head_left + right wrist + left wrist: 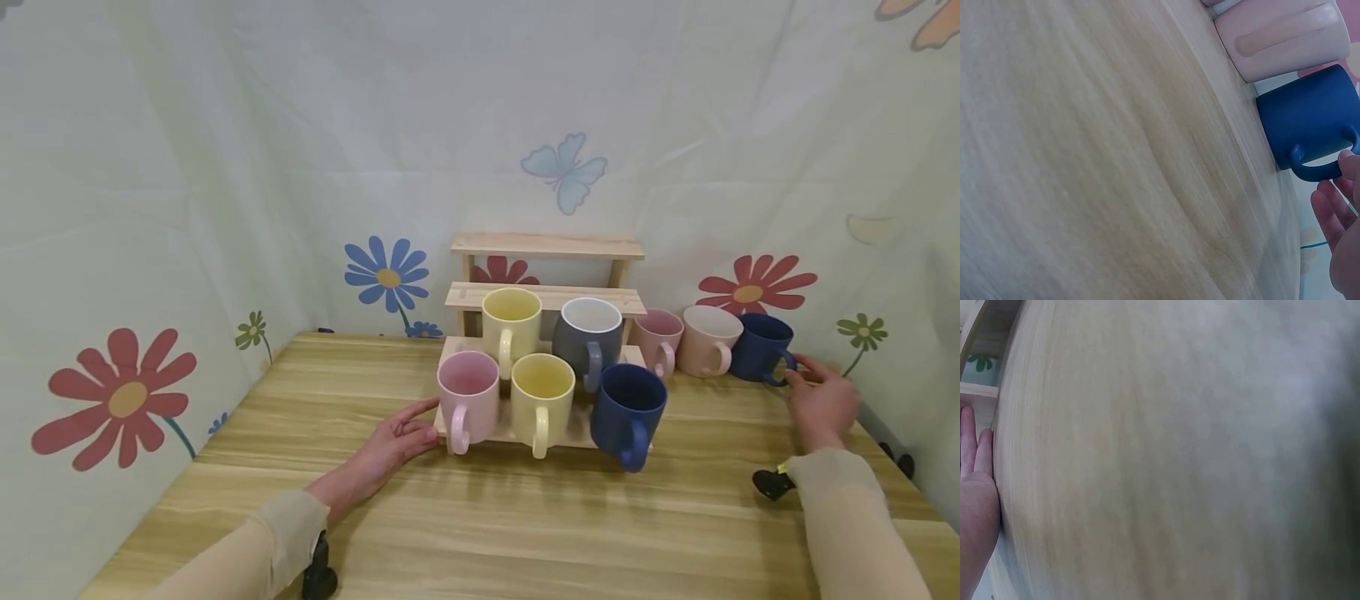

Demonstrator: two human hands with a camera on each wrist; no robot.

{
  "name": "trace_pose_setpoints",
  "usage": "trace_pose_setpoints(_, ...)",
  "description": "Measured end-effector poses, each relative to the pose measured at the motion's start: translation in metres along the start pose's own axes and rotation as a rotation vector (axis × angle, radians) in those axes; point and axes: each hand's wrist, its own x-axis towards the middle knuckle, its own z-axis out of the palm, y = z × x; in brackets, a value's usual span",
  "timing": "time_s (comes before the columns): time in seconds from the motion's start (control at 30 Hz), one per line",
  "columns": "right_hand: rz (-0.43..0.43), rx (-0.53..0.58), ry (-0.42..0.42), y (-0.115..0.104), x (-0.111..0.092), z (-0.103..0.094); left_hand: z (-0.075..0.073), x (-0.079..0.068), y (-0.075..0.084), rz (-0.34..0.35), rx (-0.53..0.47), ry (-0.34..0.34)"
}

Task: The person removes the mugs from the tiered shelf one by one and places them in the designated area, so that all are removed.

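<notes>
The person's right grip (825, 404) has thumb and fingers pinching the handle (1319, 172) of a dark blue, cylindrical, glossy-looking mug (757, 346) at the right end of the row on the wood-patterned table (360, 533). The left grip (386, 450) clasps nothing, its extended fingers touching the left near corner of the pale wooden tiered rack (547, 244). A side-only hold could let the mug swing or tip if lifted; a leftward drift could knock the pale pink mug (701, 350) just beside it. The blue mug stands upright, mouth up, long axis vertical, handle toward right and near.
</notes>
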Motion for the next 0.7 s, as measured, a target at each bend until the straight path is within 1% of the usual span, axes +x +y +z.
trace_pose_setpoints(0.1,0.008,0.01,-0.005,0.0,0.0,-0.001,0.001,0.0,0.001,-0.004,-0.004,0.006)
trace_pose_setpoints(0.27,0.05,0.05,-0.015,-0.004,0.002,-0.006,0.0,-0.001,0.002,-0.009,0.01,0.002)
trace_pose_setpoints(0.37,0.025,0.062,-0.01,-0.01,0.002,-0.011,0.0,0.0,0.002,0.003,0.019,-0.002)
trace_pose_setpoints(0.43,-0.01,0.06,0.0,-0.016,0.0,-0.013,0.0,0.0,0.001,0.012,0.02,-0.004)
trace_pose_setpoints(0.7,-0.098,0.104,0.015,-0.046,-0.009,-0.018,0.001,0.0,0.0,0.037,0.005,-0.018)
